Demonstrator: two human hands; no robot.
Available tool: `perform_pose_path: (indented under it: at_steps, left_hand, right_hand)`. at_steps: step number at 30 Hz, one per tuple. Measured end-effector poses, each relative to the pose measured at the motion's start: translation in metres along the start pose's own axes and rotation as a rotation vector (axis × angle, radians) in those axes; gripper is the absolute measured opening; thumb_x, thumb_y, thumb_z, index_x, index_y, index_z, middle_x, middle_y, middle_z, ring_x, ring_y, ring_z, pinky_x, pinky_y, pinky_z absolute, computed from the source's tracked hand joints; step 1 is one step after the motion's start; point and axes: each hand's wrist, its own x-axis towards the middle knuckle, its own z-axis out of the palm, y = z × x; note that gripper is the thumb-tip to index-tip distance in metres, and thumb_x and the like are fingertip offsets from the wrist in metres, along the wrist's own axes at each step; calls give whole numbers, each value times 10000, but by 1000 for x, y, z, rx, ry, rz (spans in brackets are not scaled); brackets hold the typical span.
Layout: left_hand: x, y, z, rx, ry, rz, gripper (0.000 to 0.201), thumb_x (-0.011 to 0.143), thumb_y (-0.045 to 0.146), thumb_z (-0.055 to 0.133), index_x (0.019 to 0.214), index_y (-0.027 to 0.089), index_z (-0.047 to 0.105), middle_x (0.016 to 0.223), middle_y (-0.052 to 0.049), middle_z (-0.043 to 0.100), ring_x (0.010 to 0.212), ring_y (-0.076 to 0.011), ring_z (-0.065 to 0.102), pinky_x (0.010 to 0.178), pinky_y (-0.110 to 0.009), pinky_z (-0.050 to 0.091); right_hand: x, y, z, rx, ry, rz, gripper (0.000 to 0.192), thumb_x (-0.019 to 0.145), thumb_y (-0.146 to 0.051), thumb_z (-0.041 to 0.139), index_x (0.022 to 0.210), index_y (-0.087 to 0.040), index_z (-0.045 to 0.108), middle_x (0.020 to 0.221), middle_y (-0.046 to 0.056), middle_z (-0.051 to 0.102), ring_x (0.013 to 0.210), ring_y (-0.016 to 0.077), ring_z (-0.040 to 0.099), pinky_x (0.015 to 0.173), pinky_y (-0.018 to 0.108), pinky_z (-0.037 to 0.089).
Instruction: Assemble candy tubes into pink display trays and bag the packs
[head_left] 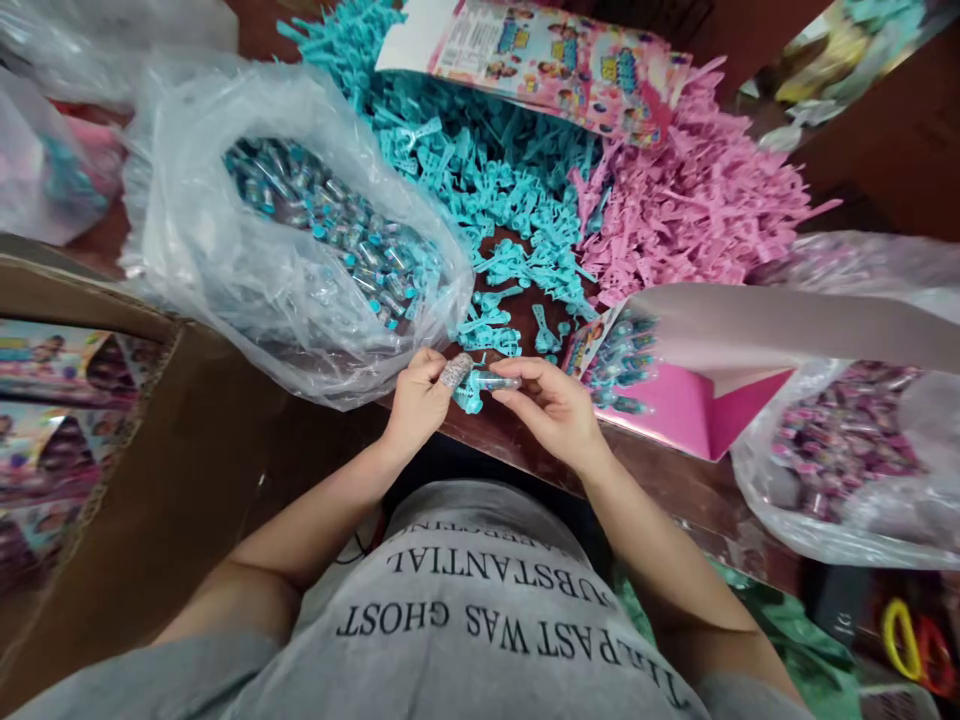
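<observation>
My left hand [421, 398] and my right hand [551, 405] meet over the near edge of a dark brown table [675, 490]. Between them they pinch a small clear tube with a teal cap [491, 381]; a teal plastic piece [469, 398] hangs below the left fingers. A wrapped band covers my left thumb tip. Just beyond the hands lies a heap of teal plastic pieces [480, 170]. A clear bag of teal-capped tubes [337, 235] sits to the left of the hands.
A heap of pink plastic pieces [690, 200] lies at the back right under a printed card [555, 60]. A pink box with tubes [637, 365] stands right of my hands, a bag of pink tubes [847, 450] further right. A cardboard box [112, 420] stands left.
</observation>
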Motion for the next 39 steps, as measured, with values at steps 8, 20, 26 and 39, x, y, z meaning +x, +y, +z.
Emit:
perform_pose_path:
  at_steps: [8, 20, 26, 39]
  left_hand:
    - [3, 0, -36, 135, -399, 201, 219, 1009, 418, 696, 1094, 270, 833, 1062, -46, 818, 996, -226, 726, 942, -382, 572]
    - [-18, -6, -49, 409, -142, 542, 289, 1029, 125, 595, 1227, 198, 791, 1118, -100, 783, 991, -197, 757, 858, -314, 625]
    - [-21, -11, -76, 404, -99, 424, 260, 1014, 137, 631, 1213, 207, 783, 1132, -87, 772, 1021, -189, 748, 895, -296, 618]
    - [-16, -16, -106, -346, 166, -249, 348, 877, 503, 845, 1012, 198, 746, 757, 14, 618, 565, -75, 429, 486, -183, 318]
  right_hand:
    - [18, 1, -18, -342, -152, -242, 265, 1042, -210, 675, 1299, -259, 713, 1253, 28, 800, 1165, 172, 769, 1057, 346, 641]
    - [31, -17, 1, -579, -401, 5, 453, 1134, -501, 452, 988, -198, 754, 873, 42, 791, 772, 177, 756, 719, 306, 590]
    - [43, -16, 23, -440, -376, 45, 457, 1045, -574, 614, 1354, -243, 674, 1197, 64, 792, 770, 150, 723, 707, 290, 539]
    - [162, 25, 106, -709, -563, 44, 401, 999, -268, 668, 1400, -288, 682, 1462, 91, 604, 1230, 271, 650, 878, 355, 519]
